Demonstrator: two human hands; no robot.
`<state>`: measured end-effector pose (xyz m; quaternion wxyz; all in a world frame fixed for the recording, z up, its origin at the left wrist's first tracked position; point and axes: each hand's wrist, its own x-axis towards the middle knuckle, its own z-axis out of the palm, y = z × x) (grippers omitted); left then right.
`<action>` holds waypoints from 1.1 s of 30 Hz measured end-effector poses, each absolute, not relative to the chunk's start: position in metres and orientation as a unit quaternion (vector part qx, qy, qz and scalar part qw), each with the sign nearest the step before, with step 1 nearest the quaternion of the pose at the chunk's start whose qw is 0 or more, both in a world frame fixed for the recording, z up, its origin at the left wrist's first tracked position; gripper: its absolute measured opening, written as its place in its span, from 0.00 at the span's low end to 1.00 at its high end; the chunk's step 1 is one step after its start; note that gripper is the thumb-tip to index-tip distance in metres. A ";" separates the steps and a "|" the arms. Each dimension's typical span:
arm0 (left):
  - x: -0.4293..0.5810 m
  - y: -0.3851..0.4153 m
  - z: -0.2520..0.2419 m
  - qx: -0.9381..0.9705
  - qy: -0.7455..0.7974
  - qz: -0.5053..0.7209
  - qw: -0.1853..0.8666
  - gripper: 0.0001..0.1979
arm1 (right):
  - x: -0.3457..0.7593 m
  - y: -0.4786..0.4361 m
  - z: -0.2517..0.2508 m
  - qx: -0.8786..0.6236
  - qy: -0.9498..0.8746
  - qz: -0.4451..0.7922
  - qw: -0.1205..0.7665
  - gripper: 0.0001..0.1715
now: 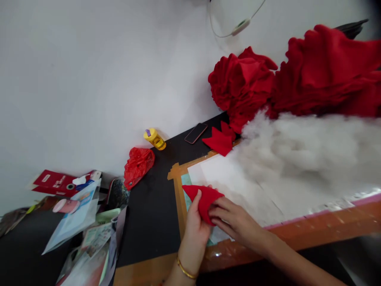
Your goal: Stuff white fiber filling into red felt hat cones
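Note:
A small red fabric cone (205,198), pointed at its far left end, is held over the near left corner of the white sheet. My left hand (197,216) is closed around it, thumb on top. At the cone's wide end, my right hand (229,218) has its fingertips at or inside the opening; what they grip there is hidden. A large heap of white fluffy stuffing (303,151) lies to the right. Another red fabric piece (220,141) with pointed ends rests beyond the sheet's far edge.
Big piles of red fabric (242,79) stand at the back right. A phone (195,133), a yellow bottle (154,139) and a red plastic bag (138,167) sit along the wall. Papers and packets (89,238) crowd the left. Brown tape (178,206) borders the work surface.

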<state>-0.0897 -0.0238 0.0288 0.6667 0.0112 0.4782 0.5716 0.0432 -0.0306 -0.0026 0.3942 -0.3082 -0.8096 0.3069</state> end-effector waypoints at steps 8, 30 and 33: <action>-0.113 -0.016 0.024 0.138 0.480 0.633 0.591 0.23 | 0.099 -0.021 -0.011 -0.492 -0.669 0.347 0.436 0.13; -0.090 0.007 0.027 0.170 0.465 0.628 0.601 0.23 | 0.042 -0.007 -0.003 -0.465 -0.704 0.334 0.420 0.26; -0.078 -0.002 0.025 0.195 0.427 0.599 0.648 0.23 | 0.039 0.003 -0.009 -0.485 -0.645 0.405 0.431 0.19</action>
